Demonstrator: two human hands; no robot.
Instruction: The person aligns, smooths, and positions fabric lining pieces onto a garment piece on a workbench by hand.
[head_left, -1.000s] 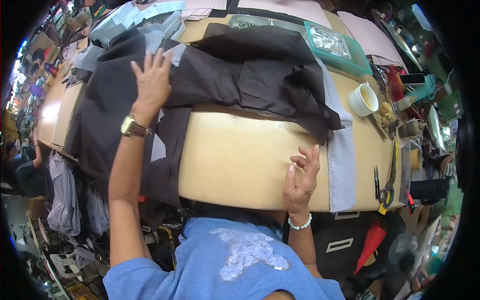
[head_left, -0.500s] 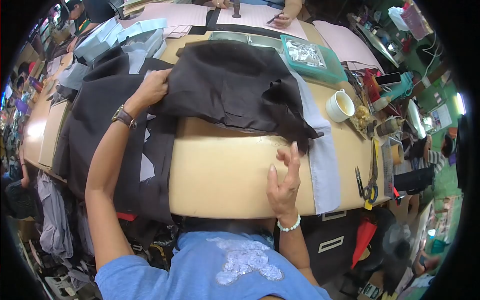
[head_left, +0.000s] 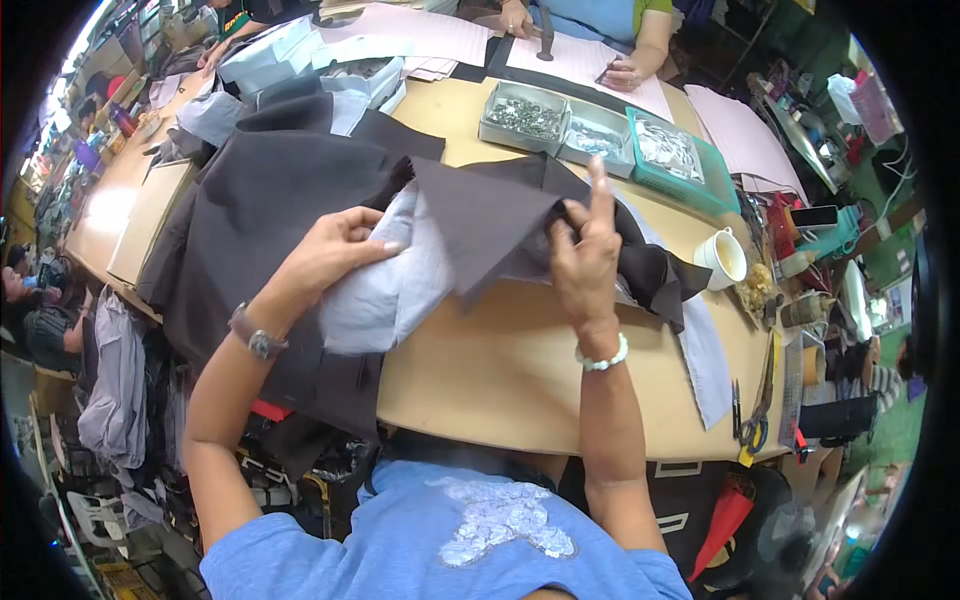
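Observation:
My left hand pinches the light grey lining of a dark cloth piece, lifted above the wooden table. Its thumb lies over the lining's upper part. To the right, my right hand grips the dark cloth between thumb and curled fingers, with the index finger pointing up. The piece hangs between both hands, slightly blurred. More dark cloth is heaped at the left and drapes over the table's front edge. A light grey strip lies beyond my right hand.
Trays of small metal parts and a green tray stand at the back. A white cup sits on the right, with scissors nearer the edge. Across the table, a co-worker's hands rest by a hammer.
My left hand has moved right and nearer, bringing up the lined cloth. My right hand has moved up and taken hold of the dark cloth. The light grey lining is now exposed.

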